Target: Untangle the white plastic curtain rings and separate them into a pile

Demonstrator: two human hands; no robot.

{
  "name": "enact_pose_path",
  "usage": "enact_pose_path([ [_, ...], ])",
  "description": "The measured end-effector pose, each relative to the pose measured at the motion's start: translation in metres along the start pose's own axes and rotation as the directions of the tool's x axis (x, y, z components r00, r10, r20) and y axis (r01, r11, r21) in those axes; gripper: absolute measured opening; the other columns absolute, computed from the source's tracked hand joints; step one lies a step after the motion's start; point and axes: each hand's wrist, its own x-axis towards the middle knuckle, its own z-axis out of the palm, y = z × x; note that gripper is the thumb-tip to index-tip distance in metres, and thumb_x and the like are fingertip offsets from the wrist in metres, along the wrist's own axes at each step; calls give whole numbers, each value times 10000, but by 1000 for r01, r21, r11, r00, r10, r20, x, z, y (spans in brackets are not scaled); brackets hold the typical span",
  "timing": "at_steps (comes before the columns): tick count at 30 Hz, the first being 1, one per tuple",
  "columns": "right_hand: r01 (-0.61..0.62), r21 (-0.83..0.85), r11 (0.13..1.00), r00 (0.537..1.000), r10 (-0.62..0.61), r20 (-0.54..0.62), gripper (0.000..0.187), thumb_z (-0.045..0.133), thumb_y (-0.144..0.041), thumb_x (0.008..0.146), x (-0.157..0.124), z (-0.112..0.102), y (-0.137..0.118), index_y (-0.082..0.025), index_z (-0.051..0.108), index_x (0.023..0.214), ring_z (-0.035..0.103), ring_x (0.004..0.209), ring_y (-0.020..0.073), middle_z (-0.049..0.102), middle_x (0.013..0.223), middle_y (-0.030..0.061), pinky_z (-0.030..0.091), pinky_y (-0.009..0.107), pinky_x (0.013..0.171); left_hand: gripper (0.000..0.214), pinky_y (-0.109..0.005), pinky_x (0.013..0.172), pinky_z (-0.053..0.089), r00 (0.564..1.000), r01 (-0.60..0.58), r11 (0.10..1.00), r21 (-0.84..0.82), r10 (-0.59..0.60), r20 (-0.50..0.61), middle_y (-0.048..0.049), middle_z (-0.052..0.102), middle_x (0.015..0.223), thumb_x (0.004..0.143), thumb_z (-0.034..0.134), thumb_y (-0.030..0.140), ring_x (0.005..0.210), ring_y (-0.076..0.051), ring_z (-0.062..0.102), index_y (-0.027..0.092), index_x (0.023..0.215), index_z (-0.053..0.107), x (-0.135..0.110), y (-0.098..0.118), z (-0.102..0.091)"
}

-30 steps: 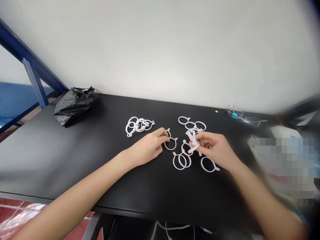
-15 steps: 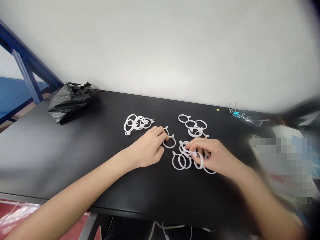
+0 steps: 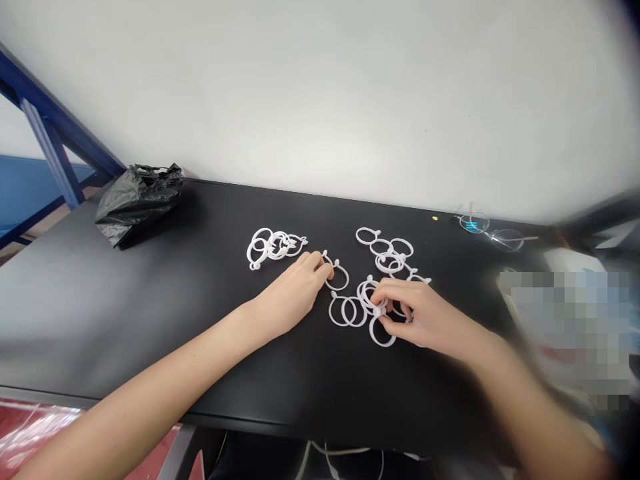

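White plastic rings lie scattered on a black table [image 3: 150, 320]. My left hand [image 3: 295, 293] rests on the table with curled fingers, its fingertips pinching a single white ring [image 3: 339, 277]. My right hand [image 3: 420, 317] is closed, thumb and fingers pinching white rings [image 3: 373, 299] low against the table; another ring [image 3: 381, 333] lies just under its thumb. Two overlapping rings [image 3: 347, 311] sit between my hands. A linked bunch of rings [image 3: 273, 247] lies to the far left, and several loose rings [image 3: 387, 250] lie beyond my right hand.
A crumpled black plastic bag [image 3: 137, 200] sits at the table's far left corner. A pair of glasses [image 3: 493, 233] lies at the far right by the white wall. A blue metal frame [image 3: 45, 133] stands to the left. Cables [image 3: 340, 460] hang under the table's front edge.
My right hand came down from holding a cluster of rings above the table to pinching rings on the surface, shifting left. The two overlapping rings slid left. My left hand barely moved.
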Motion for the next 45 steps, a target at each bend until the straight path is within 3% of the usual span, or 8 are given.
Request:
enact_pose_path([
  [13, 45, 16, 999, 927, -35, -373, 149, 563, -59, 705, 2, 1, -1, -202, 534, 733, 400, 533, 83, 521, 674, -39, 348, 219, 494, 230, -378, 815, 471, 1000, -12, 990, 137, 14, -13, -84, 567, 956, 848, 431, 20, 905, -229, 511, 134, 968, 591, 3, -1, -7],
  [20, 146, 10, 989, 871, -124, -475, 123, 589, -74, 757, 4, 4, -3, -197, 594, 750, 484, 579, 94, 671, 912, 43, 375, 231, 468, 111, -379, 808, 486, 996, 52, 980, 192, -38, -78, -114, 537, 969, 853, 484, 125, 913, -246, 493, 123, 866, 595, 4, 0, -5],
  [25, 137, -2, 991, 830, -116, -545, 96, 600, -122, 783, 6, 5, -4, -201, 620, 733, 486, 540, 94, 682, 908, 58, 391, 248, 443, 83, -379, 747, 488, 990, 60, 993, 103, -46, -131, -130, 517, 1010, 810, 510, 145, 914, -255, 491, 135, 792, 590, 2, -2, -8],
  [28, 138, 15, 990, 818, -105, -566, 106, 601, -120, 786, 7, 5, -4, -206, 646, 744, 513, 557, 105, 682, 874, 50, 406, 248, 443, 49, -336, 699, 476, 982, 63, 987, -146, -87, -166, -99, 521, 1031, 785, 547, 158, 835, -195, 501, 153, 773, 594, 1, 2, -14],
  [31, 157, 57, 986, 817, -97, -569, 99, 609, -126, 791, 7, 6, -4, -204, 662, 760, 531, 572, 118, 675, 779, 37, 422, 244, 447, 76, -265, 612, 437, 977, 94, 828, -552, -182, -107, -49, 556, 931, 798, 585, 214, 689, -114, 476, 157, 747, 586, 1, 6, -23],
  [37, 76, 165, 983, 857, 20, -515, 69, 639, -176, 800, 6, 11, -9, -195, 704, 790, 543, 535, 111, 677, 677, 11, 429, 233, 452, 262, -170, 436, 247, 926, 354, 165, -921, -203, 320, 47, 590, 660, 848, 650, 266, 448, -26, 344, 206, 1078, 541, 1, 4, -34],
  [41, 75, 255, 964, 855, 70, -514, 60, 690, -203, 801, 5, 16, -10, -208, 727, 849, 559, 583, 124, 678, 714, 11, 464, 255, 514, 389, -167, 393, 254, 922, 364, 1, -931, -139, 361, -47, 711, 938, 894, 617, 289, 387, 3, 378, 238, 1258, 490, 0, 9, -34],
  [45, 253, 303, 919, 857, -68, -510, 107, 698, -152, 792, 4, 15, -11, -223, 711, 871, 550, 589, 133, 641, 680, 0, 475, 285, 546, 356, -163, 384, 339, 918, 361, -4, -933, -175, 356, -93, 682, 1134, 924, 573, 381, 452, -37, 549, 240, 1241, 493, 0, 17, -31],
])
